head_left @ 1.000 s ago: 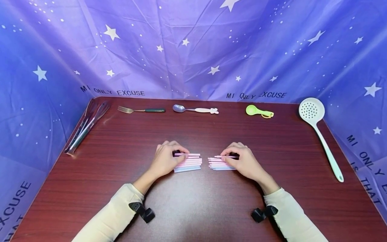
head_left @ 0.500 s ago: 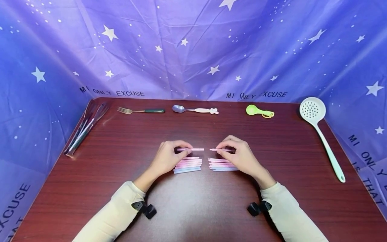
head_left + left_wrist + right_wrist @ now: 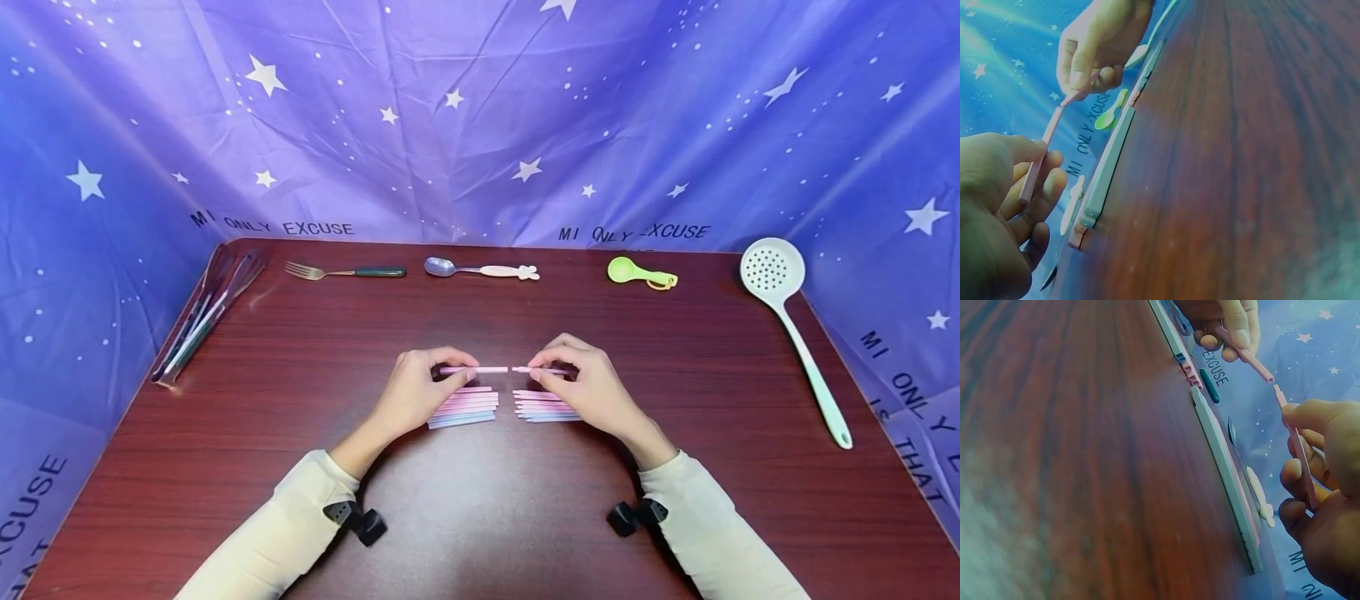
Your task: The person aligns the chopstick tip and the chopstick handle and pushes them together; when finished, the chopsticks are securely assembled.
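Note:
My left hand [image 3: 412,390] pinches a pink stick [image 3: 493,369] between thumb and fingers. With my right hand [image 3: 594,390] I pinch a second pink stick [image 3: 1300,450], whose end narrows to a small peg. Both sticks are held above the table, end to end, with a slight gap between their tips in the head view. In the right wrist view the left stick's end looks hollow. Below the hands lie two rows of pink and blue sticks, a left row [image 3: 467,407] and a right row [image 3: 543,407], each partly hidden by a hand.
Along the back of the wooden table [image 3: 480,517] lie a fork [image 3: 345,272], a spoon [image 3: 480,269] and green measuring spoons [image 3: 641,272]. A pale green skimmer [image 3: 797,333] lies at right, and a clear pouch of utensils [image 3: 206,317] at left. Starry cloth [image 3: 480,125] surrounds the table.
Both hands have lifted a pink stick from the rows and moved slightly away from me. The right hand has since come left, narrowing the gap between the tips.

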A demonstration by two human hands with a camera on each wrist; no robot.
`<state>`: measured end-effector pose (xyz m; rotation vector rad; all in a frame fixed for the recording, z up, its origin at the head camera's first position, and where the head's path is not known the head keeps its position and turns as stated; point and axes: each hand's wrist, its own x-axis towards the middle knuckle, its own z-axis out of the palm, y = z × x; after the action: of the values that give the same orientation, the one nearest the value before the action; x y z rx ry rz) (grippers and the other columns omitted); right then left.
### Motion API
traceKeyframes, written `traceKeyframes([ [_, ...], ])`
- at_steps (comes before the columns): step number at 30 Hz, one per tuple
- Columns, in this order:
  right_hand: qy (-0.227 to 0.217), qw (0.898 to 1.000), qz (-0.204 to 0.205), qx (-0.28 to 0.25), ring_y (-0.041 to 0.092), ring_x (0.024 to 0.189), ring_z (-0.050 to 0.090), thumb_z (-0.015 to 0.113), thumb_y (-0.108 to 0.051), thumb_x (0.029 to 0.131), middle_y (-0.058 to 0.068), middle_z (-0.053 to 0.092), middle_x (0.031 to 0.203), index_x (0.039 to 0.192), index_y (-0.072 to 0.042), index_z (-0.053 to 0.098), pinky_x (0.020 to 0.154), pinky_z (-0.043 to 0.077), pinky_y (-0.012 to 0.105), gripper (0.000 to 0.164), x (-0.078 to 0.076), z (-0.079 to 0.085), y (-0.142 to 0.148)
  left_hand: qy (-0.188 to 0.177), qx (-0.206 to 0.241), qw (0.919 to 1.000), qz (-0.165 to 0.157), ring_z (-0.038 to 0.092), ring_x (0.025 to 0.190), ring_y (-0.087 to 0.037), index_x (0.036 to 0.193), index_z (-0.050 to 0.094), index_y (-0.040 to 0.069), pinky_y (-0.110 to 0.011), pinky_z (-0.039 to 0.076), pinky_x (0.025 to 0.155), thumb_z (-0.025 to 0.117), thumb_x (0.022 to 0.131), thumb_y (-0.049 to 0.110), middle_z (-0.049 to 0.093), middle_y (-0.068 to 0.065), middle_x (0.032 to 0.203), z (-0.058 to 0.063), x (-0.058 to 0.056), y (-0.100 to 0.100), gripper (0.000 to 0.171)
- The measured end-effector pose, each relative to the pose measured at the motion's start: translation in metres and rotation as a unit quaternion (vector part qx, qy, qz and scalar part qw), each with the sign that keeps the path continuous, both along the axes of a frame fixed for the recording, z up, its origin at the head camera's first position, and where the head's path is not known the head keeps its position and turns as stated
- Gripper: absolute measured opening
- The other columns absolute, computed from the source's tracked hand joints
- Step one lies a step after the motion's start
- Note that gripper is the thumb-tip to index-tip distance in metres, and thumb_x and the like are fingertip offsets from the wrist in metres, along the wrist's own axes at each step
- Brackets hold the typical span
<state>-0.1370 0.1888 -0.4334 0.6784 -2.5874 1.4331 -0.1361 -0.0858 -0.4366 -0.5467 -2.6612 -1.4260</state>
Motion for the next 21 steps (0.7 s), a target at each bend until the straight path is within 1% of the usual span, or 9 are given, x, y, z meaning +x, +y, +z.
traceKeyframes([
  [4, -0.001, 1.0, 0.003, -0.009, 0.005, 0.081, 0.06, 0.08, -0.013, 0.09, -0.004, 0.067, 0.089, 0.096, -0.019, 0.079, 0.069, 0.049, 0.021, 0.008, 0.0013, -0.0002, -0.0014, 0.002, 0.001, 1.0, -0.002, 0.062, 0.072, -0.006, 0.096, 0.081, 0.024, -0.022, 0.046, 0.067, 0.078, 0.092, 0.02, 0.078, 0.01, 0.086, 0.0004, 0.0011, 0.0004, 0.006],
  [10, -0.004, 1.0, 0.002, -0.002, 0.005, 0.079, 0.058, 0.082, -0.009, 0.088, -0.004, 0.067, 0.088, 0.095, -0.018, 0.079, 0.068, 0.047, 0.02, 0.012, 0.0031, -0.0004, -0.004, -0.005, 0.003, 1.0, -0.005, 0.063, 0.074, -0.006, 0.096, 0.081, 0.024, -0.022, 0.047, 0.068, 0.078, 0.092, 0.021, 0.079, 0.01, 0.087, 0.0001, 0.0024, 0.0024, 0.006],
  [15, -0.004, 1.0, -0.008, 0.003, 0.005, 0.077, 0.056, 0.081, 0.002, 0.085, 0.001, 0.066, 0.086, 0.093, -0.01, 0.078, 0.065, 0.047, 0.026, 0.015, 0.0035, -0.0004, -0.007, -0.001, 0.004, 1.0, -0.003, 0.062, 0.072, -0.006, 0.096, 0.081, 0.023, -0.022, 0.046, 0.066, 0.079, 0.092, 0.021, 0.079, 0.01, 0.086, -0.0009, 0.0027, 0.0032, 0.005],
  [17, -0.003, 1.0, -0.008, 0.003, 0.005, 0.077, 0.055, 0.08, 0.004, 0.084, 0.002, 0.066, 0.085, 0.092, -0.008, 0.078, 0.064, 0.047, 0.028, 0.014, 0.0036, -0.0002, -0.0077, 0.004, 0.002, 1.0, -0.003, 0.061, 0.072, -0.005, 0.096, 0.081, 0.023, -0.022, 0.046, 0.066, 0.079, 0.092, 0.021, 0.079, 0.01, 0.086, -0.0016, 0.0025, 0.0032, 0.006],
  [19, -0.002, 1.0, -0.007, 0.004, 0.004, 0.077, 0.055, 0.081, 0.002, 0.085, 0.001, 0.066, 0.086, 0.092, -0.009, 0.078, 0.064, 0.047, 0.028, 0.013, 0.0035, -0.0002, -0.0075, 0.008, 0.001, 1.0, -0.003, 0.061, 0.072, -0.005, 0.096, 0.08, 0.023, -0.022, 0.046, 0.067, 0.079, 0.092, 0.021, 0.079, 0.01, 0.086, -0.002, 0.0024, 0.0031, 0.006],
  [21, -0.002, 1.0, -0.005, 0.006, 0.004, 0.077, 0.056, 0.081, -0.002, 0.086, -0.001, 0.066, 0.086, 0.093, -0.013, 0.078, 0.064, 0.047, 0.027, 0.013, 0.0034, -0.0004, -0.0066, 0.01, 0.0, 0.9999, -0.004, 0.062, 0.073, -0.005, 0.096, 0.08, 0.023, -0.022, 0.047, 0.068, 0.079, 0.092, 0.021, 0.079, 0.01, 0.086, -0.0022, 0.0024, 0.003, 0.006],
])
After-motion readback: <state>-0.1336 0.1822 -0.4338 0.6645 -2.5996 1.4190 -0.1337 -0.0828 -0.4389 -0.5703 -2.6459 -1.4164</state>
